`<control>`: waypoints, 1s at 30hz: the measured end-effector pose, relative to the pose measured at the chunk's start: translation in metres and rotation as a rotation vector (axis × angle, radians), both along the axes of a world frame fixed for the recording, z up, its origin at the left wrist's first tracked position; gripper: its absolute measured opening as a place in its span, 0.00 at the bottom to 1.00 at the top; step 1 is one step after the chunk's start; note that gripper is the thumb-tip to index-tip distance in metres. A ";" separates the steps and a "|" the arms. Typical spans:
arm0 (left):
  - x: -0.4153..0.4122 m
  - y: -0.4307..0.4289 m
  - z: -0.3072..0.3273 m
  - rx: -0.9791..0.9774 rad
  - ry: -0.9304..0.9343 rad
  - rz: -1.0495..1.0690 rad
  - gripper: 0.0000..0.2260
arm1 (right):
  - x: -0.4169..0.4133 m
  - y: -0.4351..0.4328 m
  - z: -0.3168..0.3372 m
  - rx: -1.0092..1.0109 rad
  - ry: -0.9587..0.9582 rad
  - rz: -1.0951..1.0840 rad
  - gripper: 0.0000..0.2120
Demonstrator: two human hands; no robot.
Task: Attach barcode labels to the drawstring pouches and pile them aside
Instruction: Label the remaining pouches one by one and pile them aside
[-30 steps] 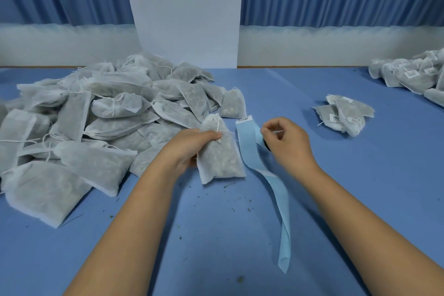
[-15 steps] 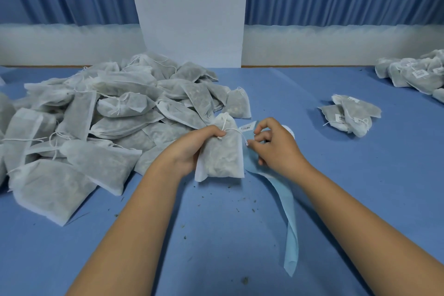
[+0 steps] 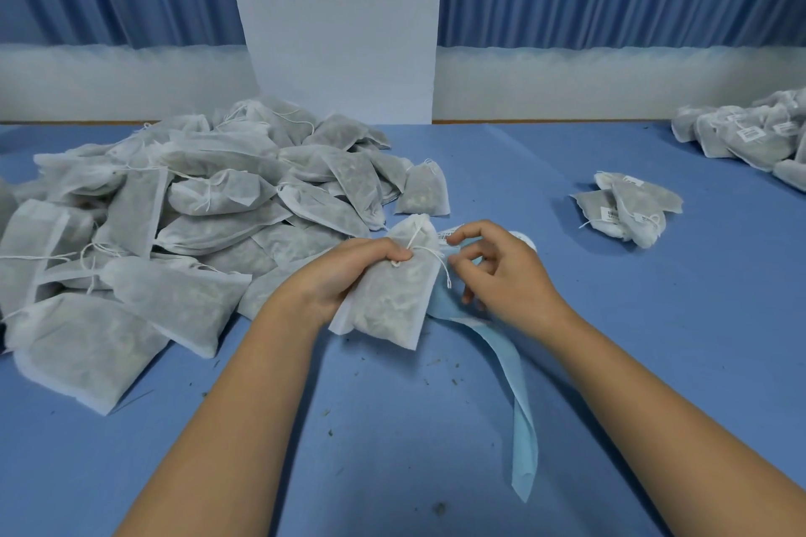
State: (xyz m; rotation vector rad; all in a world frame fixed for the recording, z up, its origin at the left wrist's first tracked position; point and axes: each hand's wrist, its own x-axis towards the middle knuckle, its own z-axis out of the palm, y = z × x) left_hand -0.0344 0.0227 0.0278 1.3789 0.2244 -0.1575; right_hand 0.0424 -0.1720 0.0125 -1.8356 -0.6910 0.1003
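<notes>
Our left hand (image 3: 349, 277) grips a filled drawstring pouch (image 3: 392, 305) by its tied neck, over the bench (image 3: 654, 340). Our right hand (image 3: 508, 277), fingers (image 3: 473, 230) curled, holds a barcode label (image 3: 445, 236) beside the pouch's top — a pale blue backing strip (image 3: 519, 419) trails from under it toward us. A big heap (image 3: 174, 231) of unlabelled pouches lies left; a small labelled pile (image 3: 628, 209) sits right, a larger pile (image 3: 750, 135) at the far right edge.

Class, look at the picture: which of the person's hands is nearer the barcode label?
Right. The right hand holds the barcode label at its fingertips, beside the drawstring pouch; the left hand grips that pouch's neck, just left of the label.
</notes>
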 end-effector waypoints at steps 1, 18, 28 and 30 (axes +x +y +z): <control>-0.001 0.000 0.001 0.011 0.004 -0.001 0.06 | 0.001 -0.001 0.000 -0.011 -0.049 -0.017 0.08; -0.004 -0.003 0.001 0.427 -0.035 -0.056 0.06 | 0.007 -0.005 -0.003 -0.057 -0.216 -0.083 0.06; -0.006 -0.007 -0.001 0.544 -0.059 -0.118 0.08 | 0.006 -0.010 0.002 -0.187 -0.386 -0.156 0.05; -0.005 -0.006 -0.001 0.570 -0.050 -0.118 0.09 | 0.007 -0.010 0.002 -0.144 -0.309 -0.178 0.06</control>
